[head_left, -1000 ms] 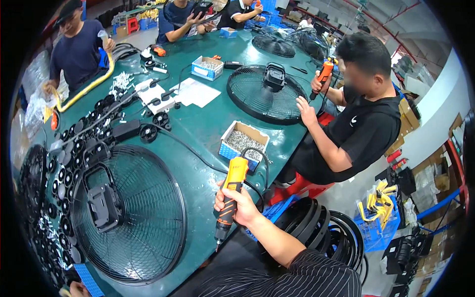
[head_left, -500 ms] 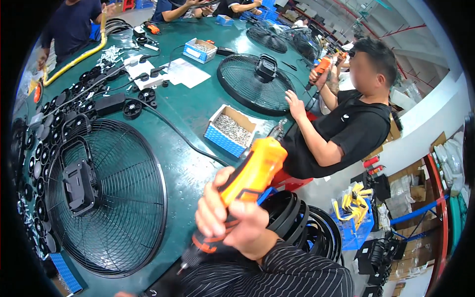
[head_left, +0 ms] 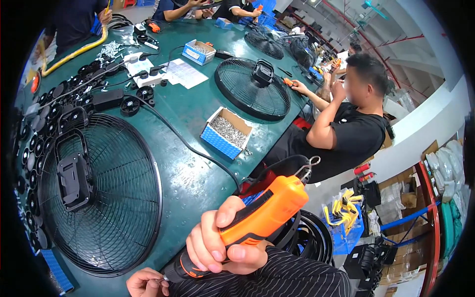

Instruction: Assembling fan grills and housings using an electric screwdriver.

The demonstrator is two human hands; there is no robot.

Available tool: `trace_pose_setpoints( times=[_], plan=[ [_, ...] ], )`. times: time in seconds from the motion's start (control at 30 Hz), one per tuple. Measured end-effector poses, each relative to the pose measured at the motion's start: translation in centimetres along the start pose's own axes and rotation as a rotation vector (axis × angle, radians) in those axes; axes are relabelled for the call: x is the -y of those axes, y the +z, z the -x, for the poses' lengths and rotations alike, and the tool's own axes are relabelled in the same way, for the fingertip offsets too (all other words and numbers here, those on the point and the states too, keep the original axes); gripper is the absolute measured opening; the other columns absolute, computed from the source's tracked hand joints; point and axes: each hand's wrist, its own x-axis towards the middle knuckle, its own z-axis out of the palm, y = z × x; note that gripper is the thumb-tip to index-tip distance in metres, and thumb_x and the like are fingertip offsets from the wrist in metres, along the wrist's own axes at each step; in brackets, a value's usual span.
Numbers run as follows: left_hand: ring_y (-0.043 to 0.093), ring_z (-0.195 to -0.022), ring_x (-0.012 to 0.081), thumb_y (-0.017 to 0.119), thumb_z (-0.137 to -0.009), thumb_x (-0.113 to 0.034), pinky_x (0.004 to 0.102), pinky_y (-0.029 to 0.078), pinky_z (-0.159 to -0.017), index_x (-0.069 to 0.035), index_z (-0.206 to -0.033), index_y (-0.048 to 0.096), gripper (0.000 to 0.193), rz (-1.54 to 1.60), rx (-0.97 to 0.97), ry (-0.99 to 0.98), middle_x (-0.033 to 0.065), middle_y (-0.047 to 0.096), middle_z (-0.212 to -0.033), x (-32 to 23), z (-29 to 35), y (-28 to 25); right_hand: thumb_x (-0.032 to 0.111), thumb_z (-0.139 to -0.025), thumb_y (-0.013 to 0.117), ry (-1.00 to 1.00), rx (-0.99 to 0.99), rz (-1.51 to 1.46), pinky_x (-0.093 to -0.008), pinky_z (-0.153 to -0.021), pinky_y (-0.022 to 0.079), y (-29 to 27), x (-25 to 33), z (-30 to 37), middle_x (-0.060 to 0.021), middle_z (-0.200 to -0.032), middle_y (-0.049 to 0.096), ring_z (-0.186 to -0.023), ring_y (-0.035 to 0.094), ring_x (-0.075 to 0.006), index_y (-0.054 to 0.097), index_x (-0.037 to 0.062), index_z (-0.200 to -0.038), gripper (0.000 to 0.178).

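Note:
An orange and black electric screwdriver (head_left: 267, 210) lies across my lap, its tail end up to the right and its nose down to the left. My right hand (head_left: 225, 240) wraps round its body. At the nose's tip, the fingers of my left hand (head_left: 147, 283) are pinched together; what sits between them is too small to make out. A black round fan guard (head_left: 123, 198) with a motor housing (head_left: 76, 180) at its centre lies flat on the table to the left. Beyond the screwdriver stands an open blue and white box (head_left: 222, 143) full of small screws.
A black cable (head_left: 188, 143) runs over the green table (head_left: 185, 109). Black round parts (head_left: 37, 148) crowd the left side. A co-worker (head_left: 356, 123) sits at the right beside another fan guard (head_left: 247, 94). Black rings (head_left: 316, 237) and a blue crate (head_left: 349, 237) are below right.
My left hand has come up to the screwdriver's tip. The screwdriver has swung slightly right and lower in view. The co-worker has raised one arm toward the head and lowered the orange tool.

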Motion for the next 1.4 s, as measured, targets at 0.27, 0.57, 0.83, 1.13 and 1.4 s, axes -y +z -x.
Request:
trace_pose_setpoints(
  times=[0.27,0.57,0.83,1.13,1.4],
  plan=[
    [0.052,-0.055,0.0188,0.065,-0.087,-0.016,0.0317,0.042,-0.055,0.001,-0.092,0.062,0.018,0.015,-0.056,-0.161,0.0106,0.063,-0.077,0.1,-1.3,2.0,0.003,-0.088,0.057,-0.047,0.08,0.07,-0.0374,-0.064,0.047,-1.0,0.4,0.2,-0.0107,-0.09,0.054,-0.067,0.054,-0.0195,0.04,0.005,-0.129,0.044],
    [0.044,-0.06,0.0082,0.05,-0.102,-0.011,0.0224,0.036,-0.052,-0.002,-0.115,0.062,0.021,0.916,-0.053,-0.492,0.0053,0.062,-0.091,2.4,-2.7,3.5,0.005,-0.081,0.066,-0.346,0.052,0.413,-0.0247,-0.052,0.051,-1.5,-1.4,1.3,-0.0062,-0.076,0.052,-0.054,0.055,-0.014,0.044,-0.0054,-0.112,0.04],
    [0.043,-0.057,0.0044,0.05,-0.104,-0.02,0.019,0.036,-0.049,-0.006,-0.116,0.055,0.019,1.076,-0.177,-0.533,-0.0003,0.056,-0.087,3.3,-5.6,4.2,0.008,-0.081,0.069,-0.238,0.212,0.549,-0.0238,-0.052,0.051,-3.0,-3.0,-1.2,-0.0056,-0.078,0.053,-0.056,0.056,-0.0129,0.044,-0.0034,-0.115,0.043],
    [0.045,-0.058,0.0063,0.048,-0.105,-0.02,0.0201,0.034,-0.047,-0.005,-0.121,0.052,0.023,1.183,-0.23,-0.531,0.001,0.057,-0.089,3.6,-6.5,4.0,0.01,-0.083,0.07,-0.02,0.326,0.604,-0.0236,-0.052,0.051,-4.6,-3.9,-3.7,-0.0062,-0.078,0.055,-0.056,0.057,-0.0128,0.04,0.0008,-0.114,0.045],
    [0.041,-0.056,0.0074,0.045,-0.106,-0.02,0.0216,0.034,-0.048,-0.002,-0.125,0.049,0.027,1.181,-0.257,-0.572,0.0002,0.048,-0.074,3.2,-6.7,3.9,0.011,-0.083,0.07,0.136,0.446,0.629,-0.0249,-0.052,0.051,-4.5,-4.5,-5.3,-0.0071,-0.079,0.055,-0.055,0.058,-0.0134,0.039,-0.0015,-0.114,0.046]
  ],
)
